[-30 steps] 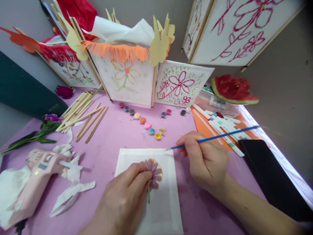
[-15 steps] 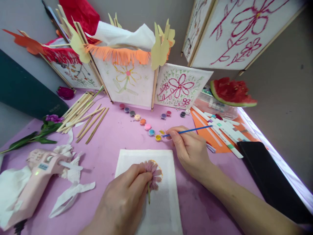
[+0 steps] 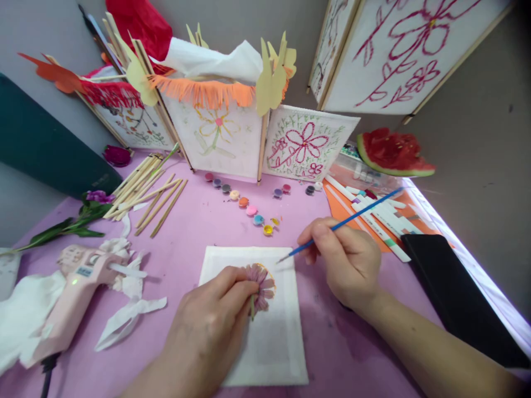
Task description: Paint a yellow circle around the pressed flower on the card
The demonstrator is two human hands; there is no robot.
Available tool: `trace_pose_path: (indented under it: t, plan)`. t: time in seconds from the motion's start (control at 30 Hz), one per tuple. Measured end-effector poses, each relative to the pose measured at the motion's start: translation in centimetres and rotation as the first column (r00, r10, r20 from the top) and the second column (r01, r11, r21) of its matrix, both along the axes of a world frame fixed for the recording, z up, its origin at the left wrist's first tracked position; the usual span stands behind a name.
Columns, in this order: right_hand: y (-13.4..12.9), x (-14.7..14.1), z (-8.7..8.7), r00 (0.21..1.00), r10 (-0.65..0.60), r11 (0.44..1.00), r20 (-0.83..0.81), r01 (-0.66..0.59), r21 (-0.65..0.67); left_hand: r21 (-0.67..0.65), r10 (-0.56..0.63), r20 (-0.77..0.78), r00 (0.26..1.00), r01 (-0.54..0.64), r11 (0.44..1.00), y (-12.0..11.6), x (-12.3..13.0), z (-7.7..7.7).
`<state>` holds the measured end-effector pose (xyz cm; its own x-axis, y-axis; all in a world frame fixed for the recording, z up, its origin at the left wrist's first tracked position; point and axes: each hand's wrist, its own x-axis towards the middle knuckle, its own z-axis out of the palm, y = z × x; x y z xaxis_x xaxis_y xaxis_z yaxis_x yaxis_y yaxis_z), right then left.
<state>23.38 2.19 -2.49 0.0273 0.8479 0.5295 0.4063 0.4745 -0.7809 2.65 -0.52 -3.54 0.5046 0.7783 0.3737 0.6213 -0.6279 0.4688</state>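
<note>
Clutter fills the left of the desk (image 3: 178,229): a pink glue gun (image 3: 62,315) lies at the near left, with scraps of white cloth (image 3: 130,320) just to its right, and a pile of wooden sticks (image 3: 135,190) lies farther off. Beyond the sticks, a framed lantern with an orange fringe (image 3: 203,91) stands at the far side.

Towards the middle, the left hand (image 3: 207,323) pinches a flower with dusty-purple petals (image 3: 263,296) between thumb and fingers, keeping it against a white fabric panel (image 3: 276,354) on the near part of the desk. Its hold has not shifted in the last second. A thin yellow line (image 3: 270,271) curves beside the petals on the far right of the bloom.

Farther away, past the panel, sits an open pot of yellow paint (image 3: 268,230). Half a second ago the tip of the blue brush (image 3: 352,219) was at that pot; now it is over the panel's far right part, just short of the line. Presumably it carries fresh yellow, so the outline can be carried on. Whether the tip touches the fabric, I cannot tell.

The right hand (image 3: 346,262) grips the brush like a pen. Farther right lie white markers (image 3: 384,224) and a flat black object (image 3: 456,293).
</note>
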Motion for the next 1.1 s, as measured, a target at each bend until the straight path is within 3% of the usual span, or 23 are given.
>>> trace_pose_path:
  t: [0.2,0.43,0.63,1.1]
  plan:
    - [-2.4,-0.7,0.6,0.987,0.150,0.989,0.059,-0.150,-0.007,0.004,0.010,-0.019,1.000,-0.009,1.000,0.0,-0.1,-0.3]
    - [-4.8,-1.4,0.0,0.988,0.138,0.990,0.076,-0.138,-0.002,0.001,0.012,-0.022,1.000,-0.012,1.000,0.0,-0.2,-0.4]
    - [-4.7,-1.7,-0.1,0.969,0.187,0.974,0.162,-0.205,0.100,-0.025,-0.002,-0.027,1.000,0.002,1.000,0.1,-0.4,-0.4]
    - [-4.3,-1.6,-0.5,0.959,0.209,0.967,0.190,-0.231,0.103,-0.041,-0.030,-0.026,0.999,0.029,0.999,0.4,-0.6,-0.4]
